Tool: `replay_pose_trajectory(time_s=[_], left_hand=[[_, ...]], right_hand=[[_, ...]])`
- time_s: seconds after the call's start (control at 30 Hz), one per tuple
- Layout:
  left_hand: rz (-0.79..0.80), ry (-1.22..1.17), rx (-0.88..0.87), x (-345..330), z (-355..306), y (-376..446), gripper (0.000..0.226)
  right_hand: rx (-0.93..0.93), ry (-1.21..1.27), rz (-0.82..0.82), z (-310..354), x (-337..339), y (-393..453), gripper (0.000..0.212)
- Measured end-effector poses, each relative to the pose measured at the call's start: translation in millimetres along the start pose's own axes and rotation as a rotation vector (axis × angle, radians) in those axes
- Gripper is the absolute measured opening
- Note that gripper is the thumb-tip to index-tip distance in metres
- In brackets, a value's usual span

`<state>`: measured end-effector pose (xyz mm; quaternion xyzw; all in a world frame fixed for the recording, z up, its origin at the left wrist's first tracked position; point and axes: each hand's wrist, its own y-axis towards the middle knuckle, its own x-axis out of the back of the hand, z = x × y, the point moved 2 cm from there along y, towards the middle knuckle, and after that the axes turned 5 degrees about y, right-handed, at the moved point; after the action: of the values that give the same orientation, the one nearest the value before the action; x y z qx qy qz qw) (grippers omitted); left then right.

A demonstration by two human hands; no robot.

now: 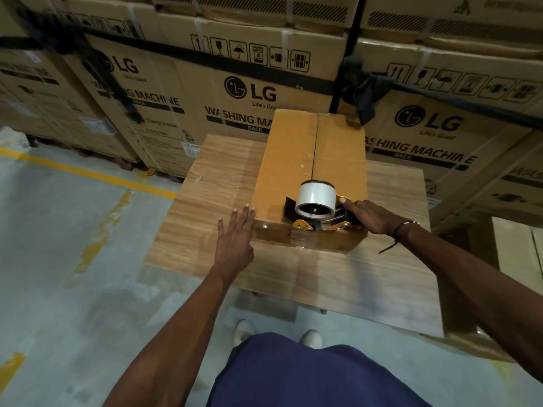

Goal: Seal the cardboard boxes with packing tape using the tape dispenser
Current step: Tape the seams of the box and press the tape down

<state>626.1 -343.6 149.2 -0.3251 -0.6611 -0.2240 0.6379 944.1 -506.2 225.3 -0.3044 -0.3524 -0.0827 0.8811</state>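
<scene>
Stacked LG washing machine cartons (264, 92) fill the far side, bound with black straps, standing on a grey concrete floor (58, 274) marked with yellow lines. Near them stands a wood-grain table (211, 183). On it, right of centre, lies a long cardboard box (291, 160), its top flaps closed with the centre seam running far to near and still untaped further along. Clear tape covers the box's near end. A tape dispenser (316, 208) with a white tape roll (316, 196) sits on the box top at its near edge. The right hand (370, 215) has its grip curled around the dispenser's handle, index finger extended. The left hand (235, 236) has a flat, open grip, its straight fingers against the box's near left corner.
</scene>
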Motion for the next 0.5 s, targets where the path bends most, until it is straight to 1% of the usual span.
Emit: replay_pose_trajectory(time_s=[0.03,0.13,0.23,0.37,0.43,0.5], left_hand=[[0.004,0.012,-0.001,0,0,0,0.113],[-0.027,0.035,0.010,1,-6,0,0.113],[-0.067,0.044,-0.006,4,-32,1,0.108],[-0.018,-0.060,-0.148,0,-96,7,0.110],[0.019,-0.070,-0.257,-4,-129,10,0.100],[0.040,-0.071,-0.316,-9,-149,8,0.088]], right_hand=[[-0.016,0.026,-0.011,-13,6,-5,0.068],[-0.020,0.109,0.002,-41,17,-20,0.077],[0.010,0.070,0.005,-49,17,-21,0.082],[0.043,0.027,0.017,-44,17,-19,0.085],[0.043,0.046,0.021,-43,18,-21,0.083],[0.027,0.081,0.023,-45,18,-24,0.081]])
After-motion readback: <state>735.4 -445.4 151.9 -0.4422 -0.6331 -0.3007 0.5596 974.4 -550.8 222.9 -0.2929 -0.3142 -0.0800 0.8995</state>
